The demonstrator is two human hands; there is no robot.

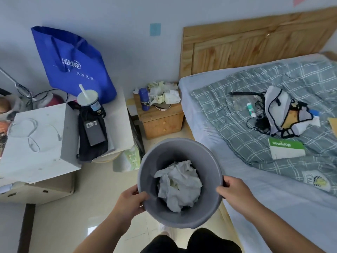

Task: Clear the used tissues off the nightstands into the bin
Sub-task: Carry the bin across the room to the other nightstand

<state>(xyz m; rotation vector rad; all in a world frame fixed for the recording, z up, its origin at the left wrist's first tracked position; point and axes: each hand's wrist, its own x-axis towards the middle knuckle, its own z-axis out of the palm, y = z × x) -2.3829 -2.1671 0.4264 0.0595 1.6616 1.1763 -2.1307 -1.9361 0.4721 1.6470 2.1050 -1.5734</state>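
I hold a grey round bin (206,157) in front of me with both hands. My left hand (130,199) grips its near left rim, thumb inside. My right hand (235,192) grips the near right rim. Crumpled white tissues (179,187) lie in the bottom of the bin. Further ahead, a small wooden nightstand (160,121) stands beside the bed. A heap of crumpled tissues (161,92) sits on its top, next to a blue bottle (144,99).
The bed (264,106) with a checked cover fills the right side, strewn with a mesh bag, cables and a green booklet. White boxes (36,139) at left carry a lidded cup, dark pouches and a blue tote bag. Pale tiled floor runs between them towards the nightstand.
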